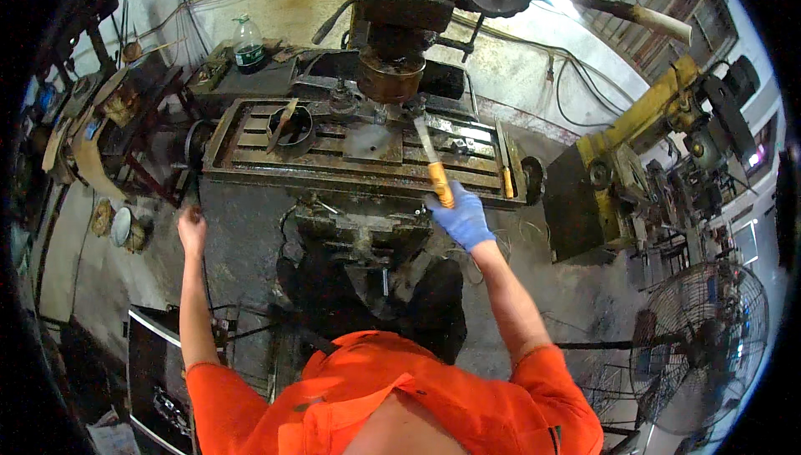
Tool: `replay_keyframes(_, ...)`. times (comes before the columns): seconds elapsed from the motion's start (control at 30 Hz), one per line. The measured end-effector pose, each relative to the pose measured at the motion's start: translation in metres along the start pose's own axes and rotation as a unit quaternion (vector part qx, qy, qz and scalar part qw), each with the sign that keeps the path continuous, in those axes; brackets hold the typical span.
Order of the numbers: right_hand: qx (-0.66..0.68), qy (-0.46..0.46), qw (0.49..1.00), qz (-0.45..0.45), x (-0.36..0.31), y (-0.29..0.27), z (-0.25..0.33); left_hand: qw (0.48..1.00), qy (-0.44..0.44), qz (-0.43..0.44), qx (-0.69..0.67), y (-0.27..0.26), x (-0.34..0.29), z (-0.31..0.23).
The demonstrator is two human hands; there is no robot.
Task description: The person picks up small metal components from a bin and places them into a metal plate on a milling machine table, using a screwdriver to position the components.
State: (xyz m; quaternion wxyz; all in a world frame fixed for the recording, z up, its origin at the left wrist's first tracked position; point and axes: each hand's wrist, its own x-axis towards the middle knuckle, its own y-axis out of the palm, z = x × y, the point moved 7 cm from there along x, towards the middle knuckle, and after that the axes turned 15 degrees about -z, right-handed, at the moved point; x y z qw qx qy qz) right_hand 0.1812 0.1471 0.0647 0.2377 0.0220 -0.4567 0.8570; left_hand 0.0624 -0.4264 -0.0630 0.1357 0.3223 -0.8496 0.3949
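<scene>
My right hand (pixel 464 217), in a blue glove, is closed round the yellow-orange handle of a file (pixel 438 173). Its pale flat blade points away from me, over the slotted table (pixel 275 173) of a milling machine. Beyond the blade tip hangs the machine's spindle head (pixel 390 75), above a flat metal plate (pixel 373 145) on the table. My bare left hand (pixel 192 226) is closed, low at the table's left end, below a dark handwheel (pixel 198 145). A small dark thing shows at its fingers, too unclear to name.
A round pot (pixel 294 128) with a brush across it stands on the table's left. Another yellow-handled file (pixel 506 173) lies at the right end. A large bottle (pixel 248 45) stands behind, a yellow machine (pixel 584 196) to the right, and a caged fan (pixel 701 346) near right.
</scene>
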Motion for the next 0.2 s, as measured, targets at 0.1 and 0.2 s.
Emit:
replay_keyframes(0.1,-0.248,-0.058,0.96,0.114,0.012,0.029,0.015,0.996,0.012,0.087,0.006,0.017,-0.022,0.013)
replay_keyframes(0.2,-0.251,-0.075,0.957,0.124,0.039,0.049,0.037,0.982,-0.088,0.163,-0.018,0.016,-0.043,-0.019)
